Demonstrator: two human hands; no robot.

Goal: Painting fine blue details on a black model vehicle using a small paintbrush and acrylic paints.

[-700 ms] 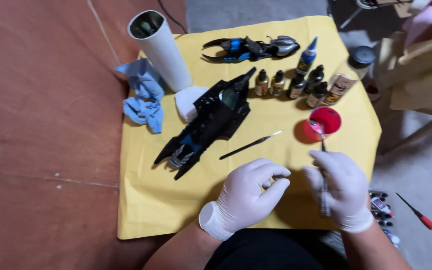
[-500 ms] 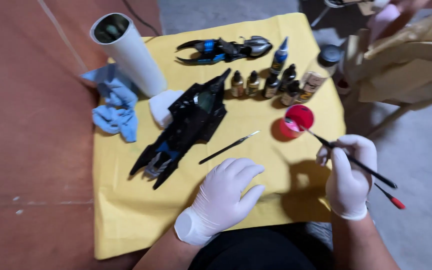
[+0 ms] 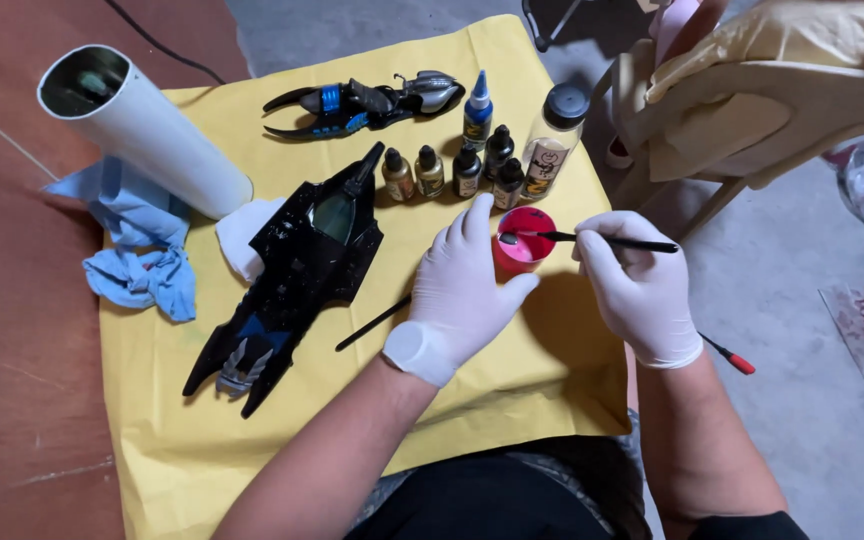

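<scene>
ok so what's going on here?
A person in white gloves sits over a yellow sheet. The right hand holds a thin brush with its tip at a small red cup, and the left hand steadies that cup. A black model vehicle lies untouched to the left, with small paint bottles lined up behind the cup.

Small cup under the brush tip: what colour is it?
Red, with pinkish paint inside: the cup, clearest in the head view.

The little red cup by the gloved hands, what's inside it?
The brush tip dips into the red cup, held by the right hand. The inside looks red; the left hand covers its near-left side, and any paint can't be told apart.
</scene>
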